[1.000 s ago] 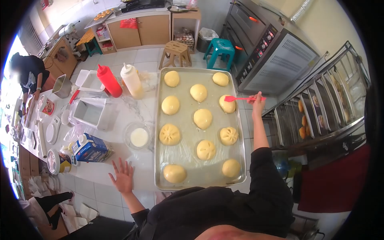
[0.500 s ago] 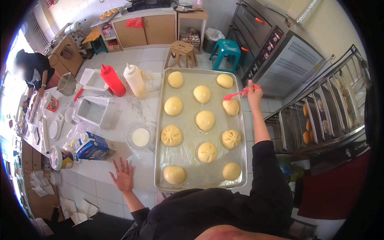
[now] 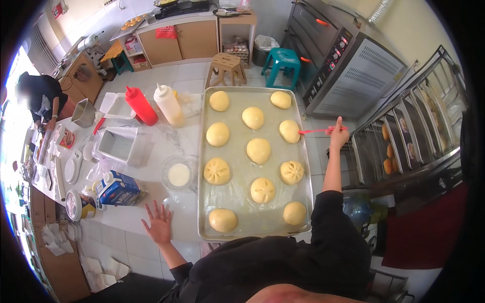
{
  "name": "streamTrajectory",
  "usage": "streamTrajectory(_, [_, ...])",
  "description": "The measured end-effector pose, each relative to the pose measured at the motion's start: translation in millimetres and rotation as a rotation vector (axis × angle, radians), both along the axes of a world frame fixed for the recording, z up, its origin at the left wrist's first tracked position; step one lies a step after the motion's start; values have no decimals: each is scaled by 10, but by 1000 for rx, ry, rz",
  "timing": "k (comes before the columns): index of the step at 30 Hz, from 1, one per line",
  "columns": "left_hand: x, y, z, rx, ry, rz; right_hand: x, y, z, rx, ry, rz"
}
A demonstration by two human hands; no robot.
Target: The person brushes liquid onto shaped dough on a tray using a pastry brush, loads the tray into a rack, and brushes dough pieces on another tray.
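My right hand (image 3: 337, 134) grips a red pastry brush (image 3: 317, 131) past the right rim of a large metal baking tray (image 3: 202, 212). The brush head meets the right side of a glossy dough bun (image 3: 290, 131) in the tray's right column. Several pale yellow buns stand apart on the tray, some smooth and some with cuts on top, such as this scored bun (image 3: 217, 170). Fingers spread, my left hand (image 3: 159, 225) rests at the table's near edge, holding nothing. Near it stand a glass bowl of white liquid (image 3: 179, 174) and a blue milk carton (image 3: 120, 190).
Red (image 3: 141, 107) and white squeeze bottles (image 3: 168, 107) stand left of the tray, by a rectangular container (image 3: 117, 144). A tray rack (image 3: 404, 136) and an oven (image 3: 348, 65) are at right. Stools (image 3: 226, 69) stand beyond the table. Another person (image 3: 45, 98) works at far left.
My right hand has moved right and slightly down, bringing the brush from the bun's top to its right side. My left hand stays spread on the table. The view has shifted slightly.
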State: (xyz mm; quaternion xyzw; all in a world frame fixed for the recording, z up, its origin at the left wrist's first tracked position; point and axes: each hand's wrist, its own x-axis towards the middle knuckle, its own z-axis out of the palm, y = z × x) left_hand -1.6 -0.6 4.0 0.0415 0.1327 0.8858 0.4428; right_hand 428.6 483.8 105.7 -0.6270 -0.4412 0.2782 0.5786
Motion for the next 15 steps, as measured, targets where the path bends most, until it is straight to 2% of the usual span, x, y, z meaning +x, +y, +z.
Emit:
streamTrajectory(6, [16, -21, 9, 15, -24, 2, -444, -28, -164, 293, 234, 206])
streamTrajectory(9, [23, -29, 0, 28, -13, 5, -518, -79, -391, 256, 77, 301])
streamTrajectory(15, [-17, -41, -19, 41, -15, 6, -448, -476, -136, 198, -94, 269])
